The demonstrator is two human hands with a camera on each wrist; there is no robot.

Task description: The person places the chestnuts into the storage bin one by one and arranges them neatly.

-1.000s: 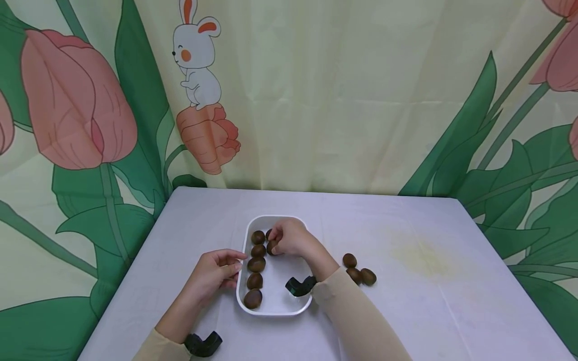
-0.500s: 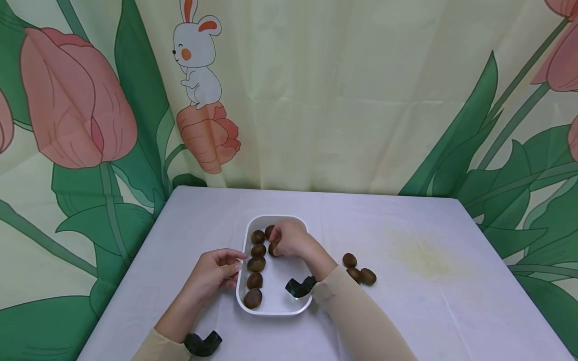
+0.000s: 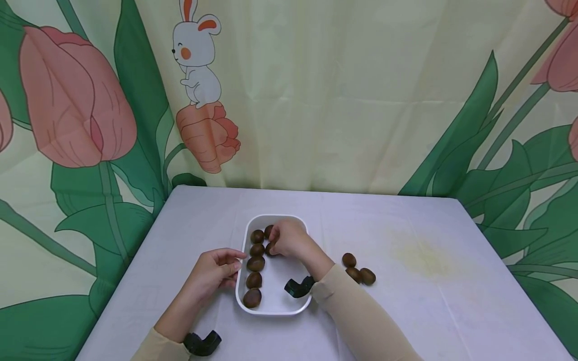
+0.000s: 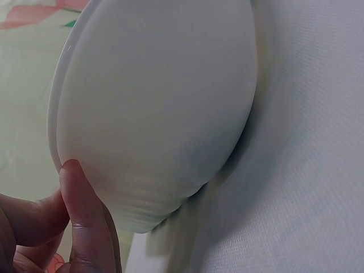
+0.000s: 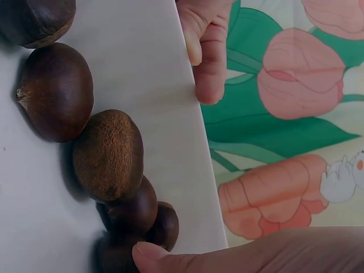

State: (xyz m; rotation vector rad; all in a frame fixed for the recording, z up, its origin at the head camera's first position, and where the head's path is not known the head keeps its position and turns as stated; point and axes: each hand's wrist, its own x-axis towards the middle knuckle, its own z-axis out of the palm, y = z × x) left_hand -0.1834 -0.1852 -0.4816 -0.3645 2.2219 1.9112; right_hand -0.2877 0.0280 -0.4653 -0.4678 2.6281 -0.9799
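Observation:
Inside a white tray (image 3: 274, 313), a column of several brown chestnuts (image 3: 256, 263) runs along the left side. A second column starts beside its far end, with one chestnut (image 3: 268, 231) partly covered by my right hand (image 3: 291, 238). That hand reaches in from the right and pinches another chestnut (image 3: 269, 249) just nearer, close against the first column. In the right wrist view the thumb tip (image 5: 149, 254) lies on this dark chestnut (image 5: 116, 256). My left hand (image 3: 218, 271) touches the tray's left side from outside, its thumb and forefinger at the rim.
Three loose chestnuts (image 3: 359, 275) lie on the white tablecloth (image 3: 406, 306), right of the tray and near the right forearm. Black wrist mounts (image 3: 299, 288) stick out from both wrists, the right one over the tray. A printed curtain (image 3: 316, 100) hangs behind the table.
The chestnut in my right fingers has shifted slightly left toward the first column. My left hand stays at the tray's side.

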